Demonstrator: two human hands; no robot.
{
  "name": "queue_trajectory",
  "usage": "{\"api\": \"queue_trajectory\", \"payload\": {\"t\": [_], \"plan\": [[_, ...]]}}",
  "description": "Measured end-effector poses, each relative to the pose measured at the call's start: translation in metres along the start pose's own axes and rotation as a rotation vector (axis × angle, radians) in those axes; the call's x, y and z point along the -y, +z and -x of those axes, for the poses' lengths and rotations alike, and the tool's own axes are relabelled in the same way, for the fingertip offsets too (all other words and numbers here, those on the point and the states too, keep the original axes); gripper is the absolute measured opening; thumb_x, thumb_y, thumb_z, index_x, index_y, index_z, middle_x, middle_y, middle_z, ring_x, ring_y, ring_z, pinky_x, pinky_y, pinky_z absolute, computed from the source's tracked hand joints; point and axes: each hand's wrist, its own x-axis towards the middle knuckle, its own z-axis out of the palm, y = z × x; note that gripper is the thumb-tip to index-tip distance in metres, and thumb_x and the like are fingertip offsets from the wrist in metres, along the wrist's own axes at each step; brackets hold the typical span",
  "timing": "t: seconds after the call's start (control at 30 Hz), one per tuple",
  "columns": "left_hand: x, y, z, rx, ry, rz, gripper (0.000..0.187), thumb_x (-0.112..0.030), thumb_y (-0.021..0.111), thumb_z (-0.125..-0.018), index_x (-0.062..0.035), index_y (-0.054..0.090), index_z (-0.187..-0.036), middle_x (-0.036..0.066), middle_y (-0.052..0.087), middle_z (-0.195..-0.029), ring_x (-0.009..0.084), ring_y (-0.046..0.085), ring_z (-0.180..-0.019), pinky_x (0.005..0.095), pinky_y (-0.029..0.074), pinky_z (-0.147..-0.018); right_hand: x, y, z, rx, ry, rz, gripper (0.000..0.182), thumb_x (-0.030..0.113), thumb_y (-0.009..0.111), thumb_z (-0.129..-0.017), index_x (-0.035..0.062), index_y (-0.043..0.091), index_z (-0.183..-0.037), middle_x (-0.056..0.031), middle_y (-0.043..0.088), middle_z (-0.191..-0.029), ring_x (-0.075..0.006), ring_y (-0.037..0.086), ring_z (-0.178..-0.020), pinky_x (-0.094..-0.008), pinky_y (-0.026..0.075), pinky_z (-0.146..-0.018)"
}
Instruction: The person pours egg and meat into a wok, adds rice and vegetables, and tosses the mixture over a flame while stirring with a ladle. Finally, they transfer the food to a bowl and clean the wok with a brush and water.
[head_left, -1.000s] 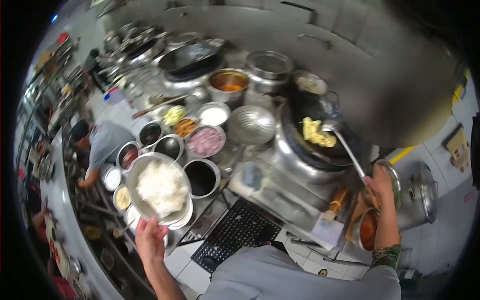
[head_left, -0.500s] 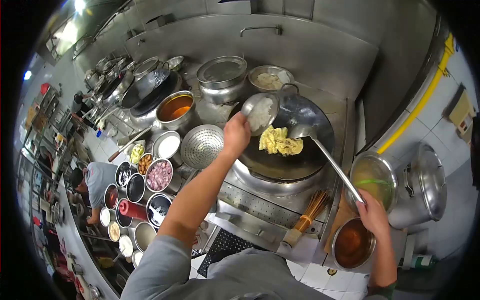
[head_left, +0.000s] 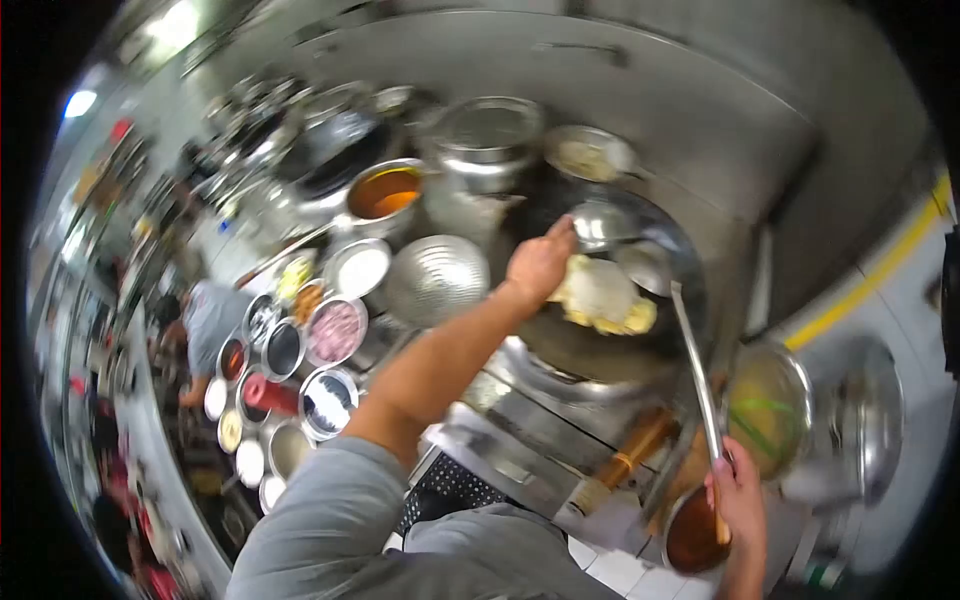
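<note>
My left hand (head_left: pixel 543 262) is closed on the rim of a metal bowl (head_left: pixel 598 226), tipped over the wok (head_left: pixel 680 232). Below it, a white mound of rice (head_left: pixel 600 288) lies on the yellow cooked egg (head_left: pixel 638 318) in the wok. In my right hand (head_left: pixel 738 492) is the long handle of a ladle (head_left: pixel 645 268), whose head rests inside the wok beside the rice. The whole view is blurred by motion.
Left of the wok stand a perforated strainer (head_left: pixel 438 280), a pot of orange liquid (head_left: pixel 385 192) and several ingredient tubs, one with pink pieces (head_left: pixel 336 331). A bamboo brush (head_left: pixel 630 455) lies in front. Right are metal pots (head_left: pixel 768 410). A person (head_left: pixel 215 325) works at far left.
The rice has gone from the metal bowl onto the egg. My left hand has turned the bowl over above the wok. The camera view has shifted, and the ladle handle stands steeper.
</note>
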Motion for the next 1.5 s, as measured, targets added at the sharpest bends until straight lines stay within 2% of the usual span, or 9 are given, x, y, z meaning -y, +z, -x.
{"api": "queue_trajectory", "payload": {"t": [0.27,0.43,0.5,0.53,0.63,0.73,1.0,1.27,1.5], "plan": [[0.050,-0.238,0.162,-0.661,-1.111,1.285,0.018,-0.014,0.073,-0.086,-0.0051,0.058,-0.081,0.007,0.065,-0.081,0.0183,0.067,-0.065,0.0260,0.056,-0.060,-0.031,0.052,-0.103,1.238,-0.008,-1.192,0.047,0.024,0.045,-0.104,-0.0001,0.038,-0.143,-0.0172,0.060,-0.117,-0.0125,0.055,-0.071,-0.0218,0.043,-0.046],[0.064,-0.473,0.442,-1.107,-1.295,0.719,0.012,-0.014,0.071,-0.086,-0.0041,0.065,-0.089,0.003,0.064,-0.074,0.0120,0.060,-0.063,0.0244,0.050,-0.062,-0.038,0.048,-0.168,0.869,0.379,-1.800,0.047,0.022,0.050,-0.102,-0.0050,0.040,-0.139,-0.0245,0.054,-0.132,-0.0299,0.063,-0.099,-0.0397,0.053,-0.084],[0.050,-0.529,0.590,-1.359,-1.336,0.580,0.011,-0.007,0.065,-0.089,0.0005,0.061,-0.096,0.010,0.066,-0.092,0.0175,0.066,-0.077,0.0273,0.054,-0.068,0.062,0.128,-0.063,0.130,-0.539,-0.650,0.054,0.028,0.055,-0.100,0.0015,0.038,-0.144,-0.0239,0.051,-0.139,-0.0380,0.058,-0.114,-0.0476,0.044,-0.100],[0.032,-0.553,0.646,-1.506,-1.400,0.490,0.011,-0.004,0.061,-0.090,0.0027,0.060,-0.099,0.013,0.065,-0.099,0.0209,0.066,-0.083,0.0296,0.057,-0.071,0.057,0.134,-0.106,-0.079,-0.452,-0.968,0.053,0.018,0.051,-0.099,0.0174,0.037,-0.149,-0.0025,0.056,-0.092,-0.0111,0.057,-0.083,-0.0310,0.051,-0.074],[-0.010,-0.599,0.838,-1.823,-1.521,0.263,0.020,-0.001,0.057,-0.088,0.0074,0.060,-0.107,0.017,0.065,-0.104,0.0249,0.068,-0.091,0.0325,0.061,-0.073,0.079,0.119,-0.186,-0.447,-0.867,0.235,0.037,0.023,0.059,-0.096,0.0066,0.061,-0.129,-0.0094,0.062,-0.124,-0.0196,0.056,-0.115,-0.0351,0.042,-0.100],[-0.024,-0.633,1.073,-1.626,-1.305,0.379,0.032,-0.016,0.057,-0.095,0.0094,0.058,-0.115,0.016,0.065,-0.106,0.0248,0.066,-0.095,0.0334,0.058,-0.084,0.185,0.165,-0.190,-0.748,-0.911,-0.093,0.038,0.036,0.065,-0.093,-0.0018,0.070,-0.096,-0.0018,0.061,-0.084,-0.0143,0.058,-0.083,-0.0333,0.049,-0.088],[0.002,-0.647,0.924,-1.823,-1.423,0.051,0.041,-0.026,0.053,-0.098,-0.0003,0.053,-0.130,0.010,0.057,-0.127,0.0252,0.060,-0.110,0.0352,0.049,-0.094,0.306,0.129,-0.157,-0.882,-0.782,-0.471,0.051,0.048,0.068,-0.088,0.0016,0.058,-0.069,-0.0081,0.058,-0.059,-0.0197,0.058,-0.050,-0.0362,0.045,-0.050],[0.009,-0.405,0.425,-0.519,-1.164,0.626,0.043,-0.011,0.058,-0.093,-0.0003,0.053,-0.135,0.009,0.059,-0.125,0.0187,0.059,-0.106,0.0286,0.048,-0.091,0.296,0.133,-0.164,-0.478,-0.870,-0.589,0.035,0.029,0.068,-0.091,0.0085,0.050,-0.069,-0.0002,0.044,-0.050,-0.0128,0.042,-0.036,-0.0310,0.032,-0.036],[-0.112,-0.171,0.149,0.121,-0.039,0.257,0.049,-0.030,0.074,-0.084,-0.0081,0.061,-0.125,0.017,0.058,-0.130,0.0380,0.053,-0.119,0.0467,0.044,-0.097,0.295,0.123,-0.184,-0.201,-0.840,-0.748,0.032,0.025,0.067,-0.092,0.0112,0.046,-0.072,0.0016,0.040,-0.051,-0.0098,0.036,-0.036,-0.0278,0.030,-0.034]]}}
